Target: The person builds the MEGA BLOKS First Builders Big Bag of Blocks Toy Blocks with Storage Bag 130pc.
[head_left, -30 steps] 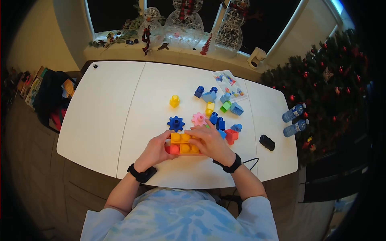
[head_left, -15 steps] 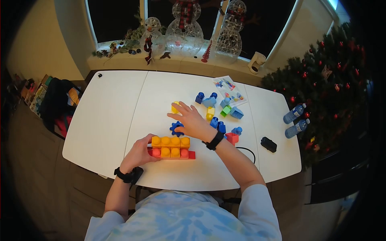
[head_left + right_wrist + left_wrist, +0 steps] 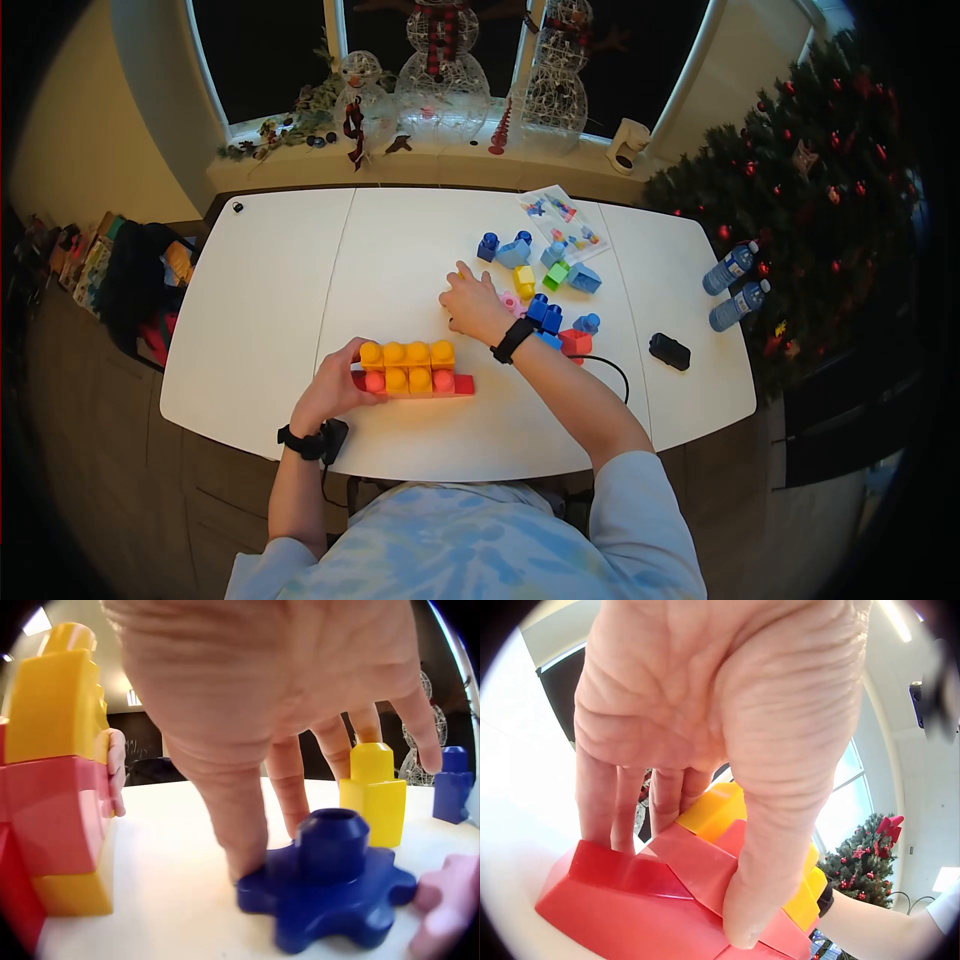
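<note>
Gone from the block stack (image 3: 408,355) since a second ago, the person's right grip (image 3: 478,305) — a bare hand — now reaches between 1 and 2 o'clock of it, low over the white bench (image 3: 250,350). For the work, this seems to mean that the built piece is left to one hand while the other attends to a loose part. Seen from the right wrist, the fingers are spread and fairly straight: the thumb lies against the rim of a blue gear (image 3: 330,859), with a finger behind it, and no squeeze can be made out. From the head camera the hand hides that gear. A yellow block (image 3: 373,806) stands upright just beyond it, under the fingers; a pink gear (image 3: 454,904) lies just beside it towards 3 o'clock.

At the stack's 9 o'clock end, the left grip (image 3: 335,385) pinches it between thumb and fingers. The stack sits level: red below, yellow and coral blocks above, four yellow studs along its taller far side.

Loose blocks (image 3: 545,313) are scattered around 2 o'clock. Beyond them, a printed sheet (image 3: 570,225) shows small coloured shapes; any wording is too small to read. Nearer 3 o'clock are two labelled bottles (image 3: 730,268), brand unreadable.
</note>
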Demonstrator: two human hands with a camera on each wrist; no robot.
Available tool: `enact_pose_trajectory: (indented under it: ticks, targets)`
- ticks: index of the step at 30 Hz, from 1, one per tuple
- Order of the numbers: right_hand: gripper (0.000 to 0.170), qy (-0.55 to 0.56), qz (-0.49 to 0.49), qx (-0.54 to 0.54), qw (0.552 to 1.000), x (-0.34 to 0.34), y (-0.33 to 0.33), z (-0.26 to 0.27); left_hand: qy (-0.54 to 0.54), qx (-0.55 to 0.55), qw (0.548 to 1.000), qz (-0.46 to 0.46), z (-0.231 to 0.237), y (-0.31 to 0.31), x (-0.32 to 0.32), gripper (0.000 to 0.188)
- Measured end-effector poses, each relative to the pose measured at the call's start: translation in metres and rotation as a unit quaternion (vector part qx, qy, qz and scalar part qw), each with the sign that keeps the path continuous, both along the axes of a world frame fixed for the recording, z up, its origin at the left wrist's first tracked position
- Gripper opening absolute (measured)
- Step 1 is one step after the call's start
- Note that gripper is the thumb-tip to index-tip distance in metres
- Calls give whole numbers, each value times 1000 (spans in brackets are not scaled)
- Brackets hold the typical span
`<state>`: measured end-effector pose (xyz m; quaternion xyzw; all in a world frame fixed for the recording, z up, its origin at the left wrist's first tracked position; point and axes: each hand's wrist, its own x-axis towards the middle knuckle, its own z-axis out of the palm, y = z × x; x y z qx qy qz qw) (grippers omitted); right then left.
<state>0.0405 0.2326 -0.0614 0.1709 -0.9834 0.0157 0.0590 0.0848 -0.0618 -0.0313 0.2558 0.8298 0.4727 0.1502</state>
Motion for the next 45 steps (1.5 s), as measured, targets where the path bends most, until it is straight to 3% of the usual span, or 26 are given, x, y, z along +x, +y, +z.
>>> enact_pose_trajectory:
  ticks: [6,8,13,16,18,19,21,25,28,30,34,35,36,39,40,42,43,45]
  targets:
    - [11,20,-49,57,997,30,44,2,5,4,1000,5,1,10,-14,64]
    - [12,-18,-65,58,996,39,51,12,-5,13,1000,9,5,18,-17,64]
    - [16,-38,-88,72,993,51,64,19,27,-53,998,25,4,35,-28,67]
    - [17,-120,-84,50,988,52,74,58,24,-54,998,31,0,43,-38,69]
    - [18,-96,-166,-137,972,40,88,74,21,-46,998,31,1,49,-44,69]
    - [18,-95,-164,-136,972,31,96,78,17,-39,999,29,2,52,-46,70]
    - [18,32,-221,-72,972,13,113,71,3,-35,999,29,4,58,-52,71]
    - [15,8,-255,12,967,-22,136,31,-25,-29,999,22,0,65,-64,73]
    - [23,18,-278,54,959,-24,131,19,-25,-23,999,20,-3,67,-69,73]
    - [15,-11,-280,62,958,-20,128,18,-26,-15,999,15,-4,65,-71,73]
    - [33,-25,-293,45,955,-7,120,42,-36,49,998,-2,2,60,-67,74]
    - [41,-12,-299,-2,954,-3,116,53,-35,49,998,0,2,59,-69,74]
    - [41,-12,-297,-2,955,-1,112,65,-36,73,997,14,2,58,-72,72]
    - [42,5,-242,-208,948,5,96,99,-40,114,992,19,2,55,-75,64]
    - [42,5,-240,-208,948,6,87,104,-41,133,990,7,2,55,-76,58]
    - [41,105,-47,-255,960,6,63,112,-49,139,989,8,-6,57,-78,52]
    - [41,105,-46,-256,960,7,47,118,-57,145,988,8,-8,58,-79,46]
    - [34,38,44,-297,953,9,14,131,-60,137,989,11,-3,59,-77,43]
